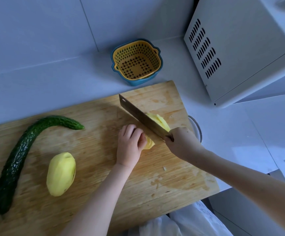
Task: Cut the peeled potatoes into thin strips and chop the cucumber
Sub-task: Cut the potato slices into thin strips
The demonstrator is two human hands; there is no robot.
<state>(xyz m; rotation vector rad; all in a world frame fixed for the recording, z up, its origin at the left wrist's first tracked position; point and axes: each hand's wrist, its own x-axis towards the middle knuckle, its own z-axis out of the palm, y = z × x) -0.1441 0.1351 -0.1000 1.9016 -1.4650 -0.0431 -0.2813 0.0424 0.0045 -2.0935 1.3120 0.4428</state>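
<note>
Fingers (130,131) of left hand (129,147) curled knuckles-up, pressing down on the uncut end of the sliced potato (162,123); fingers (179,133) of right hand (182,143) wrapped tight round the handle of the cleaver (138,114), handle mostly hidden. Left to right on cutting board (104,193): cucumber (19,155) at far left, whole, long, curved, dark green, bumpy skin with glossy patches. Likely firm but apt to rock on its bend, so hold it close to the cut and maybe halve it first. Whole potato (61,174) just right of it, peeled, pale yellow, oval, apart from both hands, untouched. Probably dense, stiff, slick with starch and prone to roll; grip from above with fingertips tucked. Sliced potato sits right of centre, partly cut: fanned slices lean on the right side of the blade, uncut stub under the left fingers. Slices look thin and would likely slide apart, so stack only a few before cutting strips. Blade tilted, edge down in the potato, tip toward the back wall. Strips not yet made, cucumber not started
</note>
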